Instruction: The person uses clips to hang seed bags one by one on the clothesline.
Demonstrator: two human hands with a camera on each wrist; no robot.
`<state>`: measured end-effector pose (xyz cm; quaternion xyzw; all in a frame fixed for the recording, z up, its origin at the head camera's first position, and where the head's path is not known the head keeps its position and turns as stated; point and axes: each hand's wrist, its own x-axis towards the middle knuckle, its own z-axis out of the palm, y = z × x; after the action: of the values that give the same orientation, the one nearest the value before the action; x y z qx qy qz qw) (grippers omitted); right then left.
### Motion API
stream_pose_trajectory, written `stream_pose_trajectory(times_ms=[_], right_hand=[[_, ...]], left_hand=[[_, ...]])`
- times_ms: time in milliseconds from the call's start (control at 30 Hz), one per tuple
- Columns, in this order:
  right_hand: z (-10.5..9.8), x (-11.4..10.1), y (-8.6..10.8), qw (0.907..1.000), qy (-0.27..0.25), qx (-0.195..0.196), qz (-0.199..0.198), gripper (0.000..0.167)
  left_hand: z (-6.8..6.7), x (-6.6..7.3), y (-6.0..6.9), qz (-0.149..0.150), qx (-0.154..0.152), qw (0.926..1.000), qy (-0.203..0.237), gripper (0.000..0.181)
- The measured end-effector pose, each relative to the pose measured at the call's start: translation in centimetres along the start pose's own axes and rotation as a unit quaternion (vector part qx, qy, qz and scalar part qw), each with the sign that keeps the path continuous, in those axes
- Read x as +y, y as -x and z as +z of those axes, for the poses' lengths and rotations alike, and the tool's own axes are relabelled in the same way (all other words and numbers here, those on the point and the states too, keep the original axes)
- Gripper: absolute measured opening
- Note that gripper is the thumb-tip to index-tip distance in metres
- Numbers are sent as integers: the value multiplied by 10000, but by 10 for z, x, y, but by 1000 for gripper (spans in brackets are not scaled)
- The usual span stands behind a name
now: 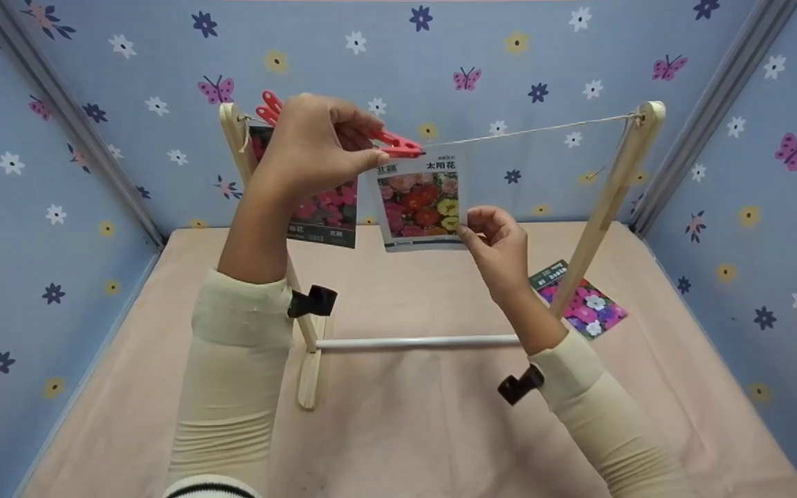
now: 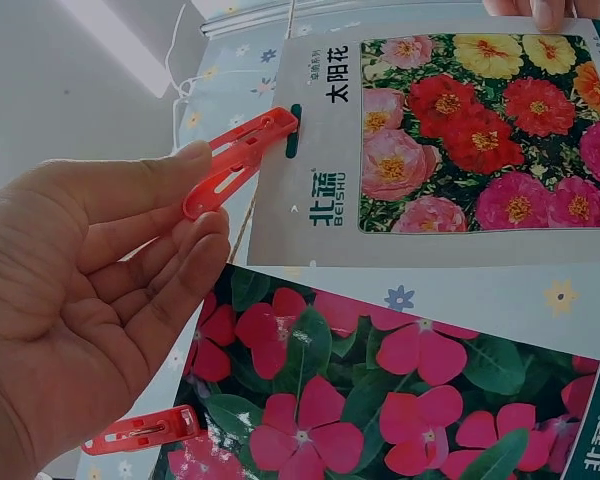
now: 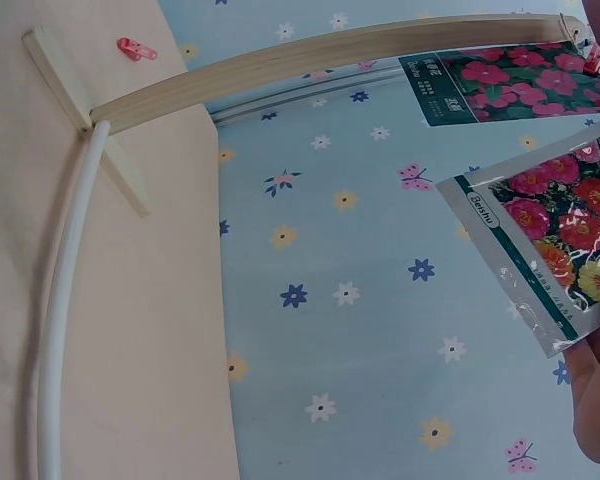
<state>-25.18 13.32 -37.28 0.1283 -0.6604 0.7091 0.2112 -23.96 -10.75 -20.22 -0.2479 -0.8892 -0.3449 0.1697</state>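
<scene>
Pale blue walls point(image 1: 398, 76) patterned with flowers and butterflies enclose a table point(image 1: 398, 297) covered in pale pink. On it stands a pale wooden frame point(image 1: 606, 207), its two posts joined low down by a slim white rod point(image 1: 419, 342); the rod's far end at 4 o'clock disappears behind the right forearm point(image 1: 533, 325).

At 11 o'clock is the left hand point(image 1: 308, 138), at 3 o'clock the right hand point(image 1: 499, 242), which is cut off by the edge in the right wrist view. At 12 o'clock, near the centre, a pale gray seed packet point(image 1: 420, 207) with red, pink and yellow blooms is upright; the right hand's grip pinches its lower side edge. At 10 o'clock hangs a dark green packet with pink flowers point(image 1: 326, 207), largely hidden by the left hand and wrist. Between 3 and 4 o'clock, a packet with purple, pink and white flowers point(image 1: 592, 308) lies on the table, partly covered by the post.

The left hand's grip is clamped on a red plastic clothespin point(image 1: 405, 146), its tip at the gray packet's top edge; whether it also bites the thin twine point(image 1: 530, 133) cannot be told. A second red clothespin point(image 1: 270, 107) is mostly hidden behind that hand. Another small red clothespin point(image 3: 137, 49) lies at 11 o'clock in the right wrist view.
</scene>
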Motion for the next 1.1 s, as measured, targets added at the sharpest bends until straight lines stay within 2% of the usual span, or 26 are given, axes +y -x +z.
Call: stream_pose_trajectory(times_ms=[233,533,733,900,1033,1100], right_hand=[[-1,1,0,9997,-173,-175,6,22],[-4,1,1,9993,-276,-265,52,28],[-8,1,3,9990,-303,-307,-135,30],[-13,0,8,9983,-274,-420,-287,31],[-19,-1,12,9978,-178,-486,-411,33],[-23,-2,14,9974,-168,-509,-490,34]], left_hand=[[-1,-1,2,78,57,9998,144,30],[1,-4,2,168,128,9997,85,32],[2,-5,3,134,225,9996,100,37],[3,-6,8,340,495,9982,71,41],[7,-9,14,459,821,9945,450,45],[9,-12,18,558,1042,9903,732,47]])
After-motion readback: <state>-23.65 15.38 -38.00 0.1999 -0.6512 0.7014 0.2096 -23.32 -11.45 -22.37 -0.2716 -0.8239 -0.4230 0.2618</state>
